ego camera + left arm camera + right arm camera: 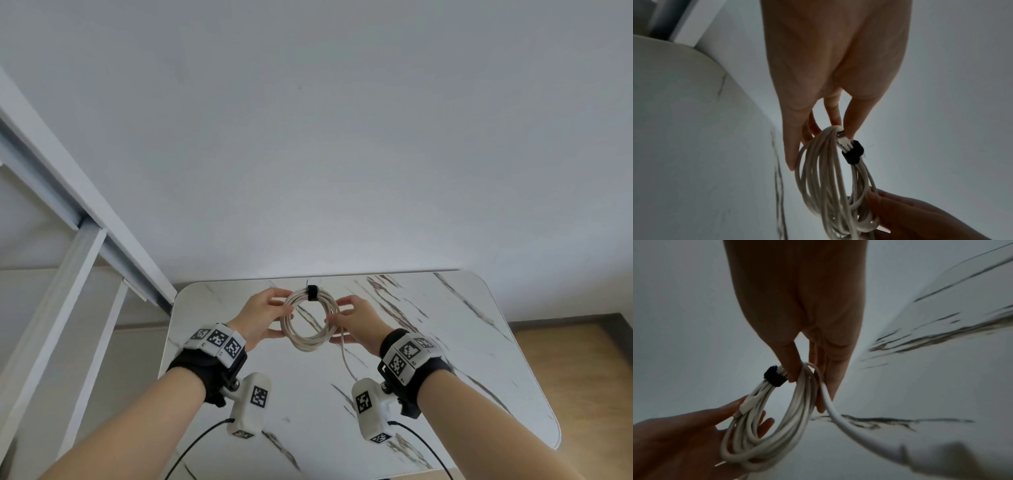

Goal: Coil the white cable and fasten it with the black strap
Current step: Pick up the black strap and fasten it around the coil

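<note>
A white cable (310,322) wound into a round coil hangs in the air over the marble table (445,342), held upright between both hands. The black strap (311,292) wraps the bundle at its top. My left hand (279,313) pinches the coil's left side; in the left wrist view its fingertips (849,133) sit just beside the strap (853,153). My right hand (337,320) grips the right side of the coil (760,426), close to the strap (774,376). A loose cable tail (346,356) drops from the right hand toward the wrist.
The table's far edge meets a plain white wall (342,137). A white metal frame (85,222) slants past the table's left corner. Wooden floor (582,359) shows beyond the table's right side. Black leads (191,445) run from the wrist cameras.
</note>
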A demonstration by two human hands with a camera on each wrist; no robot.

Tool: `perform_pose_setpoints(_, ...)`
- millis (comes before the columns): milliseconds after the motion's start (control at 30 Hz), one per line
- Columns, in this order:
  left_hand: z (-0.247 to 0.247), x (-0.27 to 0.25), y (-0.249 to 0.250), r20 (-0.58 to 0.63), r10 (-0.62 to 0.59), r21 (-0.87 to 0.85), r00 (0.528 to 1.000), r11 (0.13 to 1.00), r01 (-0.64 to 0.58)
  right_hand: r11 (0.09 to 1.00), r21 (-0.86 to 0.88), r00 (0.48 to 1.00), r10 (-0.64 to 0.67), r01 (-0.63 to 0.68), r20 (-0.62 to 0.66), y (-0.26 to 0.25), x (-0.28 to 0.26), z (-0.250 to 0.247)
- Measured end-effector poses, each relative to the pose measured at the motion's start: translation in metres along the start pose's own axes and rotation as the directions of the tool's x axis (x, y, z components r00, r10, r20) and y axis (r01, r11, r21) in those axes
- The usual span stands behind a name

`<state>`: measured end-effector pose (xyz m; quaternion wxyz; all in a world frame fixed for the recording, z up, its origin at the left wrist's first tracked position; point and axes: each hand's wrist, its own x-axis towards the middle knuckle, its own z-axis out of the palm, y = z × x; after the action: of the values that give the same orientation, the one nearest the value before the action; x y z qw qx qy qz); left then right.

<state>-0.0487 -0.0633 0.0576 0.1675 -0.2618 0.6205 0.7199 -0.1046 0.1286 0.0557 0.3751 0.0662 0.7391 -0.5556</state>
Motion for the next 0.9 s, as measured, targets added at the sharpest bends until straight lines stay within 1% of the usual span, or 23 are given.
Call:
perform_pose_setpoints(133, -0.004, 0.013, -0.026, -0.004, -0.076, -0.008, 0.997, 0.997, 0.076, 0.994, 0.074, 0.996, 0.085, -0.082, -0.034, 0.024, 0.01, 0.009)
perform_pose_setpoints(267, -0.005, 0.025, -0.041, -0.015, -0.131, -0.007, 0.991, 0.991, 0.131, 0.983, 0.126, 0.989, 0.138, -0.13, -0.057, 0.04, 0.022, 0.014)
perform_pose_setpoints(433, -0.004, 0.037, -0.057, -0.029, -0.207, -0.017, 0.978, 0.978, 0.207, 0.978, 0.122, 0.98, 0.178, -0.166, -0.093, 0.052, 0.034, 0.017)
perform_pose_setpoints(567, -0.004, 0.046, -0.063, -0.061, -0.272, -0.079, 0.96, 0.96, 0.267, 0.976, 0.1, 0.97, 0.205, -0.193, -0.132, 0.058, 0.043, 0.018)
perform_pose_setpoints(733, -0.001, 0.055, -0.064, -0.029, -0.324, -0.179, 0.946, 0.932, 0.314, 0.977, 0.071, 0.955, 0.213, -0.202, -0.206, 0.062, 0.055, 0.017)
perform_pose_setpoints(833, 0.002, 0.056, -0.066, -0.024, -0.336, -0.235, 0.941, 0.917, 0.322, 0.976, 0.062, 0.956, 0.217, -0.209, -0.2, 0.064, 0.058, 0.018)
perform_pose_setpoints(900, 0.003, 0.054, -0.067, -0.013, -0.339, -0.235, 0.941, 0.916, 0.326, 0.977, 0.03, 0.957, 0.213, -0.211, -0.198, 0.064, 0.057, 0.019)
